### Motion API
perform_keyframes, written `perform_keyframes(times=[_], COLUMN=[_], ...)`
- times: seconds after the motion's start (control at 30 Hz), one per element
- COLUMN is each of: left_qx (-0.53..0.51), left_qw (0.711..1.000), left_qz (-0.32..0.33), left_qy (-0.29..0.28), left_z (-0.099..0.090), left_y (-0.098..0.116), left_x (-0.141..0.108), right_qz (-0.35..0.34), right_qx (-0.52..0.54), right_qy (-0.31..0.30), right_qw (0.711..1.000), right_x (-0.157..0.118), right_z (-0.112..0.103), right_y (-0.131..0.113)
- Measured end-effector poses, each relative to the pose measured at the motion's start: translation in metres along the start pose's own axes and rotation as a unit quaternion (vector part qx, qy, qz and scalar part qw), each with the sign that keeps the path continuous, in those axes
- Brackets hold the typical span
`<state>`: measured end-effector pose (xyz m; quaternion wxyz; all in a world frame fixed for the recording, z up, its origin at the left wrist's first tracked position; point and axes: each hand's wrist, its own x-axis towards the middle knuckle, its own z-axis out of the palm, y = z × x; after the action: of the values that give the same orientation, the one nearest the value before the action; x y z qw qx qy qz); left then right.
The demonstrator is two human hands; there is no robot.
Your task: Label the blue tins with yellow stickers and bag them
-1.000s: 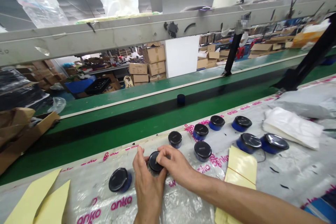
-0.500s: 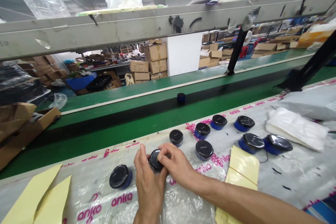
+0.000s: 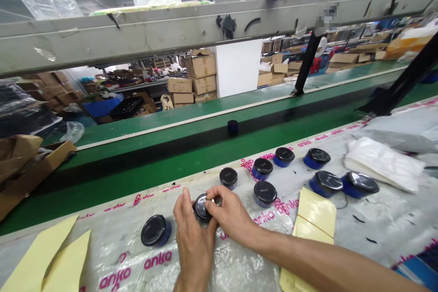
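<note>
The left hand (image 3: 193, 242) and right hand (image 3: 231, 216) pinch what looks like a black-lidded jar (image 3: 201, 207), another jar (image 3: 155, 231) just beside them.

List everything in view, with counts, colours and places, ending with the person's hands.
held round container: 1, black lid, between both hands
other round containers: 8, blue, black or silvery lids, on the sheet
lone round container: 1, dark blue, on the belt
plastic sheet: 1, clear, pink "anko" print, over the bench
yellow paper sheets: several, pale yellow, on the plastic sheet
plastic bag: 1, white, right of the containers
conveyor belt: 1, green, beyond the sheet
cardboard boxes: many, brown, in the background
left hand: 1, on the held container
right hand: 1, on the held container
</note>
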<state>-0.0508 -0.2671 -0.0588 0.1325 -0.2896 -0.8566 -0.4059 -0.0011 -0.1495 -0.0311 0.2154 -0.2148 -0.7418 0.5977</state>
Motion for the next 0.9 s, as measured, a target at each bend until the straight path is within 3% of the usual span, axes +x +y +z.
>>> perform_keyframes(times=[0.1,0.3,0.43,0.5,0.6,0.67,0.77,0.8,0.9], left_qx=[0.001,0.002,-0.009,-0.033,-0.052,-0.032,0.003,0.012,0.02], left_qw=[1.0,1.0,0.999,0.998,0.997,0.996,0.994,0.992,0.991], left_qz=[0.001,0.006,0.05,0.057,0.039,0.006,-0.065,-0.08,-0.126], left_qy=[0.004,0.007,0.012,0.018,0.048,0.078,0.083,0.092,0.031], left_z=[-0.002,0.0,0.0,-0.011,-0.046,-0.078,-0.12,-0.129,-0.14], left_y=[0.001,-0.002,0.001,0.007,0.009,-0.004,-0.048,-0.066,-0.107], left_x=[0.0,0.001,-0.004,-0.003,0.011,0.03,0.059,0.067,0.076], right_qz=[0.032,0.031,0.043,0.035,0.002,-0.001,0.002,-0.001,-0.01], right_qx=[0.015,-0.002,-0.008,-0.016,-0.017,-0.025,-0.035,-0.035,-0.026], right_qy=[0.003,-0.023,-0.033,-0.038,-0.044,-0.05,-0.076,-0.086,-0.106], right_qw=[0.999,0.999,0.998,0.999,0.999,0.998,0.997,0.996,0.994], right_x=[0.002,0.006,0.011,0.009,0.002,-0.003,-0.008,-0.009,-0.014], right_z=[-0.002,-0.004,-0.007,-0.013,-0.027,-0.035,-0.043,-0.043,-0.042], right_y=[-0.001,0.0,-0.006,-0.014,-0.029,-0.037,-0.044,-0.045,-0.048])
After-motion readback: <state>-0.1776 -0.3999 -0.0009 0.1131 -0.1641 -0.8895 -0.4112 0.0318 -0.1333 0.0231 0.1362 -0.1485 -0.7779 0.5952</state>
